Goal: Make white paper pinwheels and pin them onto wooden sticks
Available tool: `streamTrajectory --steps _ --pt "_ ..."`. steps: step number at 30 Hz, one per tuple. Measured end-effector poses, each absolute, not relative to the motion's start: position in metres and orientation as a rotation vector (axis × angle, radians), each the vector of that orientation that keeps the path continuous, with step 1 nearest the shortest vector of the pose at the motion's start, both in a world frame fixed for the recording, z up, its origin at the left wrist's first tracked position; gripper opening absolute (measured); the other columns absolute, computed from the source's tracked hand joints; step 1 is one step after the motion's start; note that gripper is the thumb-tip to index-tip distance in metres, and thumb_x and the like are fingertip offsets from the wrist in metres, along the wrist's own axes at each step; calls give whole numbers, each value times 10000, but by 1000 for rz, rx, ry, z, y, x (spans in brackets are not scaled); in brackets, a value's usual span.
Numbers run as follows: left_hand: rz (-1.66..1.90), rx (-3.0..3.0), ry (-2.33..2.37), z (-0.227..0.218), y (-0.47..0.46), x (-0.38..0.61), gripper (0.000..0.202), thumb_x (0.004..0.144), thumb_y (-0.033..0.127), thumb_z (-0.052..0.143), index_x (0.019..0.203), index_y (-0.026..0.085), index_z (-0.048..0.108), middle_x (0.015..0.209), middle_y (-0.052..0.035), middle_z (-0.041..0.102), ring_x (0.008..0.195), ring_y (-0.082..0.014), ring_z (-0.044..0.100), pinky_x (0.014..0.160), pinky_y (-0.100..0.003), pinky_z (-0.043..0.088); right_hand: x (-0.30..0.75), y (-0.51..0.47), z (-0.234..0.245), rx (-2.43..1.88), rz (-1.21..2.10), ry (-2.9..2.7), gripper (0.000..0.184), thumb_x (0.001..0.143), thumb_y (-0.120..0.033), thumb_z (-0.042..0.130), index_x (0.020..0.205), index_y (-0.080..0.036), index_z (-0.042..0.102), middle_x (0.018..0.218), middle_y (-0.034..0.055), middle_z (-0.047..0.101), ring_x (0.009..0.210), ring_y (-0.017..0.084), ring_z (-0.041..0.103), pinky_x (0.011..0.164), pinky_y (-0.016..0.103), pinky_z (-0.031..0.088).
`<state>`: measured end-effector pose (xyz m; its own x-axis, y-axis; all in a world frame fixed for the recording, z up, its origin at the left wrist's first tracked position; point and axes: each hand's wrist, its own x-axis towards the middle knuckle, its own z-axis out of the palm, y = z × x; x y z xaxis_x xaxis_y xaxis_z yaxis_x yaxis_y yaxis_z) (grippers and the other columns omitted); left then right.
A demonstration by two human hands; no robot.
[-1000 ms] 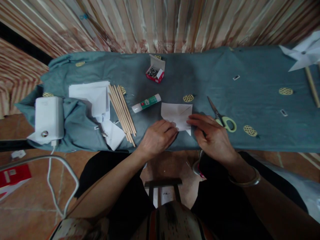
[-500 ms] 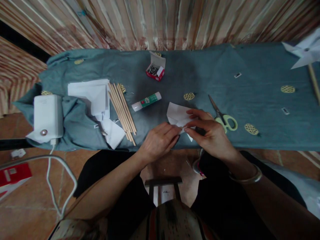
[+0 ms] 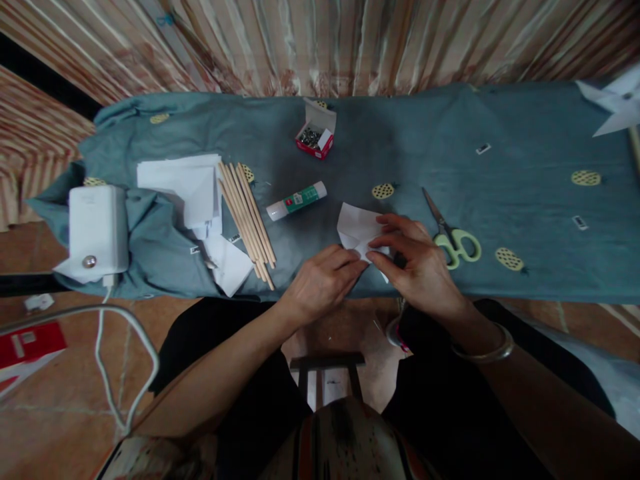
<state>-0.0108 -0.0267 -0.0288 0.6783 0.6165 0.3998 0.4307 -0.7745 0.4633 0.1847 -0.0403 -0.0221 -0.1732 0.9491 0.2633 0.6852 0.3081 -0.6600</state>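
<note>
A piece of white paper (image 3: 355, 223) with folded or cut flaps lies at the table's front edge between my hands. My left hand (image 3: 324, 279) pinches its near left part, fingers closed together. From the right, my right hand (image 3: 413, 257) grips the same paper, thumb and index finger pressed near its centre and the other fingers resting over it. The two sets of fingertips almost meet. Part of the paper is hidden beneath my fingers. Scissors (image 3: 453, 243) with light green handles lie just right of my right hand. A green and white glue stick (image 3: 297, 201) lies beyond my left hand.
Several wooden sticks (image 3: 247, 220) lie left of the glue stick, beside stacked white paper sheets (image 3: 175, 175). Behind stands an open red box (image 3: 314, 141) of small metal pieces. A white device (image 3: 98, 230) with a cable sits far left; a white paper pinwheel (image 3: 613, 103) is far right.
My fingertips have shifted slightly at the paper's centre, and the thumb and index finger of my right hand now press down there. The whole view has moved slightly.
</note>
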Motion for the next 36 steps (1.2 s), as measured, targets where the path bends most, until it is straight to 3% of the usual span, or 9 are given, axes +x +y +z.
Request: streamTrajectory --steps 36 --pt "723 2556 924 -32 -28 -9 213 965 202 476 1016 123 668 915 -80 698 844 -157 631 729 -284 567 186 -42 -20 -1459 537 -2000 57 853 -242 630 825 -232 679 1257 81 613 1155 281 581 968 494 489"
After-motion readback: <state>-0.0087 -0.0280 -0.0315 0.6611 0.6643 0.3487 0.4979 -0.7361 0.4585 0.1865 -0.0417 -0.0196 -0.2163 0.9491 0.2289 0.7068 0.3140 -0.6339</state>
